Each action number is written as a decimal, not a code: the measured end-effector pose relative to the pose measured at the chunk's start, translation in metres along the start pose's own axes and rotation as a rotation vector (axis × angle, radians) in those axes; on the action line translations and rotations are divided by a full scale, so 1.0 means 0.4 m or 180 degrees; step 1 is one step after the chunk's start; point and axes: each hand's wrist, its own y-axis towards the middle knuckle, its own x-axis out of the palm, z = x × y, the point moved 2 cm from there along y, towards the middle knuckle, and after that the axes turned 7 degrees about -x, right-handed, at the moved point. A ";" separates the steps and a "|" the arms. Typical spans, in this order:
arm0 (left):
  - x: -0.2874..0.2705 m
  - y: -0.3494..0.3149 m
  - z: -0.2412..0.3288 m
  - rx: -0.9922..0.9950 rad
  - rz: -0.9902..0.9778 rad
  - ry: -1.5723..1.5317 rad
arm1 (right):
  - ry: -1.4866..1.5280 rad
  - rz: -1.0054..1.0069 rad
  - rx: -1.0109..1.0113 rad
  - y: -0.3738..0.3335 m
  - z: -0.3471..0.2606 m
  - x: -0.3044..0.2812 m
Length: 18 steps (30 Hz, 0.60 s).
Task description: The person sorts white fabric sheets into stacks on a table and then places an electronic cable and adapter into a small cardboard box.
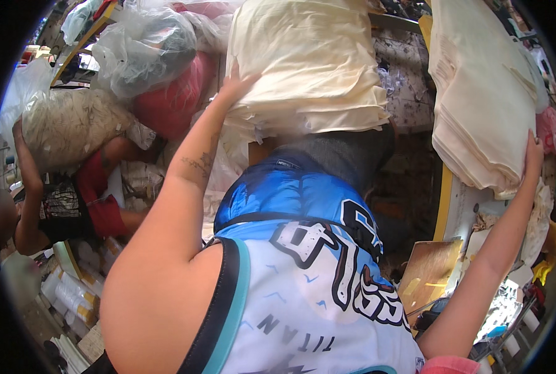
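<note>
A thick stack of cream fabric (306, 62) lies in front of me, its layers showing along the near edge. My left hand (239, 87) rests on the left side of this stack, thumb and fingers spread apart. To the right, a second pile of cream fabric (477, 100) lies on a table, its folded layers hanging toward me. My right hand (533, 153) is at the near right edge of that second pile, touching its side. The right fingers are partly hidden and small, so their grip on the cloth does not show clearly.
At the left another person (59, 199) sits by a large bundle of beige cloth (75, 124). Clear plastic bags (144, 50) and a red bag (175, 96) lie between us. Below the right table stands a brown board (430, 268). Plastic-wrapped rolls (69, 293) lie at lower left.
</note>
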 end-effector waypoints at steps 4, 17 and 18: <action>-0.008 -0.007 -0.002 0.0036 0.0137 -0.0183 | 0.0095 0.0075 0.0057 -0.007 -0.001 -0.001; -0.038 0.059 -0.064 -0.0643 -0.0062 -0.0747 | -0.0203 0.0296 0.0028 -0.095 -0.140 -0.037; -0.040 0.062 -0.066 -0.0601 -0.0038 -0.0746 | -0.0170 0.0319 0.0050 -0.105 -0.144 -0.041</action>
